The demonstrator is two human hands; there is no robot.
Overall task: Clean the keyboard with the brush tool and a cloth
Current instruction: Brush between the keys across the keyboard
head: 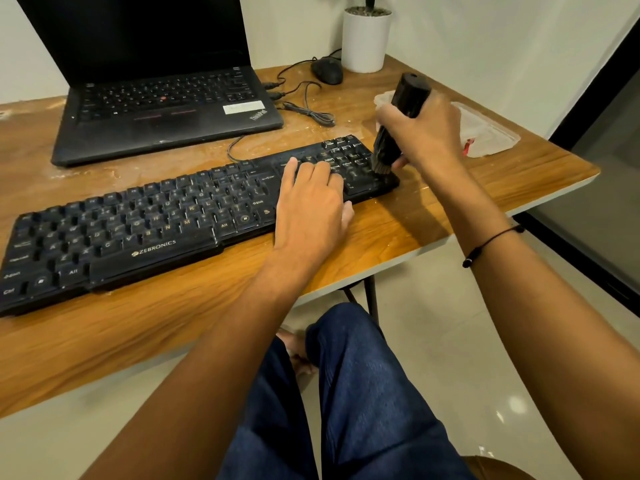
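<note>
Fig.: brushing stage of keyboard cleaning, head view. The long black plastic Zebronics keyboard (166, 220) is lying diagonally on the wood-grain table (433, 220), in front of the open black laptop (156, 98). The right hand (426, 133) is wrapping its grip around the black cylindrical brush tool (401, 116), held nearly upright w/ bristles pointing down and touching the keys at the numpad's right edge, presumably so the tips reach into the gaps betw. keys. The left hand (311, 202) is lying flat, fingers straight, on the keys just left of the numpad, holding nothing; it is probably pinning the keyboard against the brush's push. Beyond the keyboard's right end a clear plastic container (485, 133) is sitting on the table; a white plant pot (365, 39) and a black mouse (327, 71) are standing further back. No cloth is clearly visible, so wiping appears not yet begun.
</note>
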